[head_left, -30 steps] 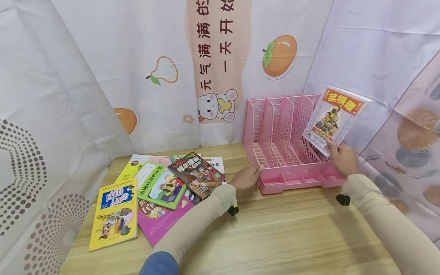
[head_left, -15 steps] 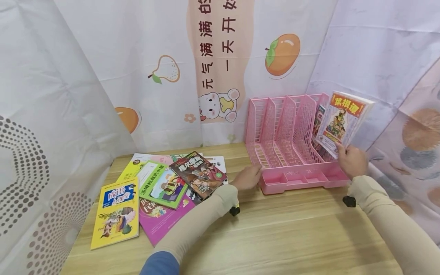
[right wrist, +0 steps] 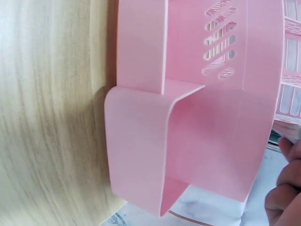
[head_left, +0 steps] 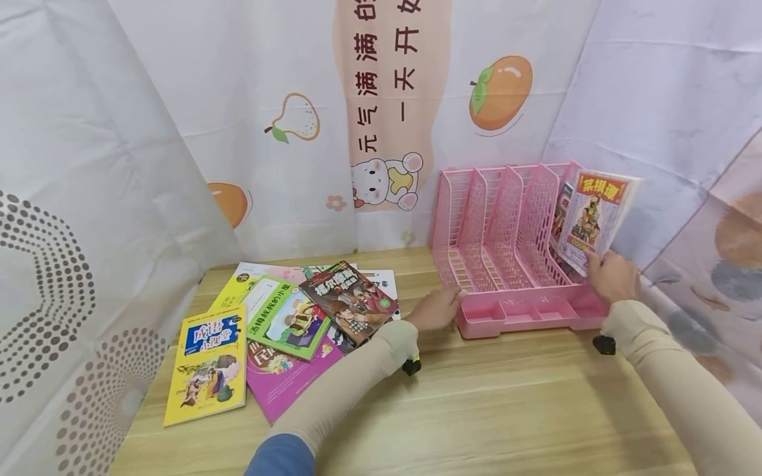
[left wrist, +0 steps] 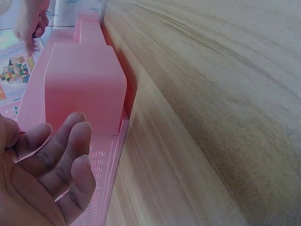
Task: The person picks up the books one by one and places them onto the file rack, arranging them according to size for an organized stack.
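Note:
A pink file rack (head_left: 544,322) with upright mesh dividers and a front row of small trays stands on the table. My left hand (head_left: 437,309) holds it at its left front corner; in the left wrist view, thumb and forefinger meet at the rack's edge. With my right hand (head_left: 616,276) I grip the lower part of a paperback book (head_left: 592,215) that has a red title band and a group of cartoon figures. This book leans in the rightmost slot, its pages facing right. Behind it, a dark-covered book (head_left: 561,210) partly shows in the same slot.
Several books overlap at the table's left: a yellow one (head_left: 205,396), a green one (head_left: 297,327), a dark brown one (head_left: 357,301) and a purple one (head_left: 286,387). Printed cloth (head_left: 286,218) hangs behind the table (head_left: 476,410) and on both sides.
The book in my right hand has moved right and lower into the rightmost slot, uncovering the dark-covered book behind it. My left hand stays at the rack's corner.

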### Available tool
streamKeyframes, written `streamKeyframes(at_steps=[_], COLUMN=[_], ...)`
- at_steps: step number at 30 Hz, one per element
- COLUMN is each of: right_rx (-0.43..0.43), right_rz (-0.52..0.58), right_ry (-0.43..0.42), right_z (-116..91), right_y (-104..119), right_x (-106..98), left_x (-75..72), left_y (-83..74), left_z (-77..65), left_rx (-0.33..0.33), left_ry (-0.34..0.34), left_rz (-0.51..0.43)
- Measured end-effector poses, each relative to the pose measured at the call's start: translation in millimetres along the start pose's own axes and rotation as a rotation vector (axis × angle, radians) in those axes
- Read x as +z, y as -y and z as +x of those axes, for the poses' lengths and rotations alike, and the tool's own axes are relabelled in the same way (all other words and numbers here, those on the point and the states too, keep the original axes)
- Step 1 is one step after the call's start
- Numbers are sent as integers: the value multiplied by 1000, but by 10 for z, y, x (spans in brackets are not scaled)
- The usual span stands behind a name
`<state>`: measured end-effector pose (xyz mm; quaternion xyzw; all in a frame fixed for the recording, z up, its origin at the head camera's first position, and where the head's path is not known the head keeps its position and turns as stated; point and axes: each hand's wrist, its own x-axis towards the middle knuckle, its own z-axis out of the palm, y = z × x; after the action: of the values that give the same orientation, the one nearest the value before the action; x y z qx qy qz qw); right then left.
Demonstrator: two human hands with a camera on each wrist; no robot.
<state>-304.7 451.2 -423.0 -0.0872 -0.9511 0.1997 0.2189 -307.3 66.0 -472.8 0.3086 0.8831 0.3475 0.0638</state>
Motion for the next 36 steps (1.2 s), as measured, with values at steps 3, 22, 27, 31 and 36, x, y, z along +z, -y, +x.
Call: streamKeyframes(at_steps=[3,22,27,31,36], right_rx=[-15,2,6,28,20], right_rz=[-19,12,-14,-2,8], right_ry=[63,210,167,193,201], right_z=[58,327,379,443,437], right_y=[-13,37,-17,19,67], right_x=[-26,20,12,-79,-135], left_x=[6,5,0,-11,10], left_y=[9,13,6,4,-1], left_z=[6,26,17,8,22], left_rx=[-1,-8,-10,-8,-4], left_ry=[-6,-21,-23,-17,-11], left_rz=[31,133,137,137,136])
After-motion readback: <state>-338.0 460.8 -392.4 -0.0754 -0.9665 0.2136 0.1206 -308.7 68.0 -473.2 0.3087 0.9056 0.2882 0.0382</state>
